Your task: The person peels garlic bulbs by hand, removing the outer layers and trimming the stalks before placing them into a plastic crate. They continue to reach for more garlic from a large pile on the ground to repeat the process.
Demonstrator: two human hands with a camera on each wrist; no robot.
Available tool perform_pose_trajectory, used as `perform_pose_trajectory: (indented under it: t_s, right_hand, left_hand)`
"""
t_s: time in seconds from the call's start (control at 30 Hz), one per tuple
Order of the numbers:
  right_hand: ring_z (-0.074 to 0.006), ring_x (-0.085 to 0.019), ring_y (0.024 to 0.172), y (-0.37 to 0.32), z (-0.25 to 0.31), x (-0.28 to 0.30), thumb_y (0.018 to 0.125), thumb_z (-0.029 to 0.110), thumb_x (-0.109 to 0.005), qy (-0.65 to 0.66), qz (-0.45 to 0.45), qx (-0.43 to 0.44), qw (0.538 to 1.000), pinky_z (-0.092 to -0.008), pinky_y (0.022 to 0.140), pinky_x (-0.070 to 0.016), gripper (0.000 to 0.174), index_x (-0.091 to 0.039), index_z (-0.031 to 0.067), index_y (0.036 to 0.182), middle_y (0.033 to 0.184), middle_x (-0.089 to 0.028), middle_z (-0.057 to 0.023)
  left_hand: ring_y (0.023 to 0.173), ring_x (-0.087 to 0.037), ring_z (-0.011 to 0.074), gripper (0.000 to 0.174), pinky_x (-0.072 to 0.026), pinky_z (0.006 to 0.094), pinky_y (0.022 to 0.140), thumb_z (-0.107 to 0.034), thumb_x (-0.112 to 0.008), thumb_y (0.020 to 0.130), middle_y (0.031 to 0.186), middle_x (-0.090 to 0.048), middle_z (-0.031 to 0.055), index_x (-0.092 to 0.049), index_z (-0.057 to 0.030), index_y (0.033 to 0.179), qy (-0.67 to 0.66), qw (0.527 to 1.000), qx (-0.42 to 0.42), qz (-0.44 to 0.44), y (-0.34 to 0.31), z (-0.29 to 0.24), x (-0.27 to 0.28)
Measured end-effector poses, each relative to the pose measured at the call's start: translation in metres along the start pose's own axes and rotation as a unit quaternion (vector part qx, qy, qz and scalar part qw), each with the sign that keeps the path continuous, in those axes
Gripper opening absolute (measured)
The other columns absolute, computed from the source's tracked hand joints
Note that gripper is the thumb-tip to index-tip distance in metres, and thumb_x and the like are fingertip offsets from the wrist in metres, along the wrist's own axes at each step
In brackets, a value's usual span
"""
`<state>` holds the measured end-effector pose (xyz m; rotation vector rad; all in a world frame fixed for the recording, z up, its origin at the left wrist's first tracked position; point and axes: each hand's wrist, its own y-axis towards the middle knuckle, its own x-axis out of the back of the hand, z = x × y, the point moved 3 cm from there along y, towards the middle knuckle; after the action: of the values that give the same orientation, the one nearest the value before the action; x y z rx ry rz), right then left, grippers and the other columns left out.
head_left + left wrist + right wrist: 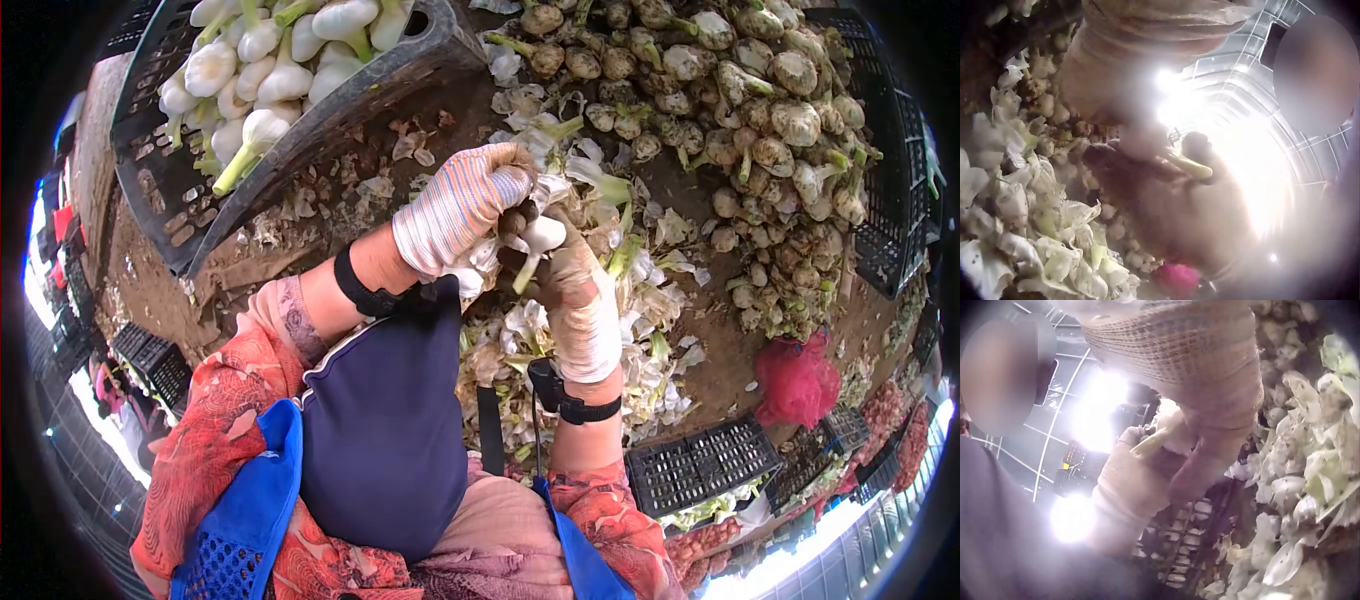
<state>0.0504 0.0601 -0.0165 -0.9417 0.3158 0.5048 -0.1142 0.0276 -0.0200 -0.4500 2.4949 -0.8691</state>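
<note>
Both hands wear knitted, soiled gloves and meet in front of the lap around one white garlic bulb (543, 235). Its short pale green stem (1150, 442) points down toward the body. From the right side, my right hand (582, 310) grips the bulb, fingers bent around it. My left hand (465, 205) comes in from the left with curled fingers, its dirty fingertips and thumb pinching at the bulb's side. In the left wrist view the garlic stem (1190, 165) sticks out between the hands; glare and blur hide part of the fingers there.
Upper left stands a black plastic crate (375, 85) of clean white garlic. A big heap of dirt-covered garlic (770, 120) lies upper right. Peeled skins and leaves (650, 290) litter the ground beneath the hands. A pink mesh bag (797, 380) and a black crate (705, 465) sit at right.
</note>
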Motion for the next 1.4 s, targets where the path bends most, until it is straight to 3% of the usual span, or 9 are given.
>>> perform_pose_trajectory:
  t_s: [0.23, 0.4, 0.57, 0.7, 0.9, 1.03, 1.07, 1.3, 1.4]
  right_hand:
    - [-0.0135, -0.060, 0.079, 0.006, -0.015, 0.004, 0.088, 0.011, -0.062, 0.090, -0.015, 0.026, 0.995, -0.0292, 0.067, -0.0523, 0.044, -0.054, 0.0043, 0.130, 0.108, -0.067, -0.0096]
    - [-0.0115, -0.060, 0.079, 0.006, -0.001, -0.006, 0.089, 0.008, -0.058, 0.091, -0.021, 0.012, 0.996, -0.0269, 0.068, -0.0526, 0.038, -0.056, 0.0046, 0.127, 0.105, -0.066, -0.0065]
    - [-0.0136, -0.063, 0.085, 0.014, -0.006, 0.014, 0.089, 0.002, -0.057, -0.263, -0.018, 0.054, 0.963, -0.0263, 0.071, -0.0526, 0.042, -0.056, 0.0045, 0.131, 0.100, -0.066, -0.0023]
    - [-0.0149, -0.063, 0.090, 0.045, 0.006, -0.001, 0.087, 0.003, -0.059, 0.077, 0.002, -0.014, 0.997, -0.0281, 0.073, -0.0525, 0.046, -0.050, 0.0021, 0.133, 0.117, -0.063, -0.0074]
    - [-0.0341, -0.057, 0.119, 0.064, 0.209, -0.138, 0.092, 0.031, -0.069, 0.110, 0.292, 0.315, 0.896, -0.0512, 0.098, -0.0508, 0.065, -0.038, 0.0081, 0.144, 0.135, -0.054, -0.0145]
    - [-0.0268, -0.052, 0.124, 0.022, 0.234, -0.067, 0.094, 0.030, -0.058, 0.047, 0.319, 0.488, 0.811, -0.0517, 0.106, -0.0401, 0.048, -0.053, 0.0053, 0.135, 0.133, -0.056, -0.0120]
    - [-0.0271, -0.051, 0.125, -0.013, 0.245, -0.072, 0.096, 0.027, -0.050, 0.193, 0.035, 0.451, 0.871, -0.0548, 0.109, -0.0367, 0.048, -0.049, 0.0043, 0.138, 0.133, -0.056, -0.0141]
    - [-0.0320, -0.049, 0.129, -0.074, 0.238, 0.009, 0.097, 0.021, -0.053, 0.026, 0.099, 0.374, 0.922, -0.0478, 0.111, -0.0374, 0.053, -0.041, -0.0067, 0.141, 0.141, -0.050, -0.0223]
    - [-0.0317, -0.050, 0.128, -0.077, 0.238, 0.020, 0.097, 0.021, -0.053, 0.014, 0.063, 0.497, 0.865, -0.0474, 0.110, -0.0381, 0.053, -0.042, -0.0068, 0.141, 0.140, -0.051, -0.0221]
  left_hand:
    - [0.069, -0.065, 0.0160, 0.027, -0.0555, 0.0295, 0.068, -0.029, -0.055, 0.095, 0.086, -0.069, 0.0083, -0.065, -0.0050, 0.089, -0.324, 0.944, -0.050, -0.049, 0.022, -0.002, 0.036]
    - [0.109, -0.060, 0.0176, 0.061, -0.0507, 0.0342, 0.097, -0.005, -0.074, 0.085, 0.118, -0.062, 0.0089, -0.049, -0.0030, 0.141, 0.060, 0.989, -0.120, 0.056, 0.012, 0.008, 0.005]
    - [0.101, -0.065, 0.0204, 0.030, -0.0512, 0.0340, 0.089, -0.015, -0.073, 0.086, 0.111, -0.067, 0.0093, -0.067, -0.0017, 0.112, 0.209, 0.953, -0.216, 0.047, 0.006, 0.020, 0.000]
    - [0.083, -0.067, 0.0199, 0.033, -0.0534, 0.0323, 0.075, -0.033, -0.066, 0.094, 0.087, -0.070, 0.0070, -0.067, -0.0009, 0.102, 0.210, 0.968, -0.095, -0.101, 0.008, 0.003, 0.018]
    - [0.071, -0.060, 0.0086, 0.047, -0.0509, 0.0267, 0.067, -0.045, -0.060, 0.097, 0.081, -0.070, 0.0044, -0.069, 0.0007, 0.096, 0.103, 0.990, -0.089, -0.042, 0.020, 0.059, 0.029]
    - [0.082, -0.062, 0.0126, 0.047, -0.0529, 0.0288, 0.075, -0.040, -0.061, 0.098, 0.100, -0.069, 0.0099, -0.064, 0.0030, 0.117, 0.055, 0.991, -0.110, 0.058, 0.001, 0.027, 0.021]
    - [0.085, -0.064, 0.0150, 0.051, -0.0537, 0.0300, 0.076, -0.042, -0.058, 0.099, 0.105, -0.068, 0.0128, -0.062, 0.0040, 0.120, 0.131, 0.977, -0.159, 0.062, -0.020, -0.009, 0.017]
    - [0.082, -0.071, 0.0269, 0.075, -0.0578, 0.0438, 0.082, -0.062, -0.049, 0.094, 0.105, -0.068, 0.0211, -0.056, 0.0067, 0.124, -0.001, 0.960, -0.273, 0.069, -0.133, -0.133, 0.033]
    - [0.081, -0.071, 0.0269, 0.070, -0.0581, 0.0437, 0.080, -0.057, -0.050, 0.094, 0.103, -0.068, 0.0209, -0.056, 0.0060, 0.123, 0.054, 0.931, -0.331, 0.145, -0.013, -0.221, 0.060]
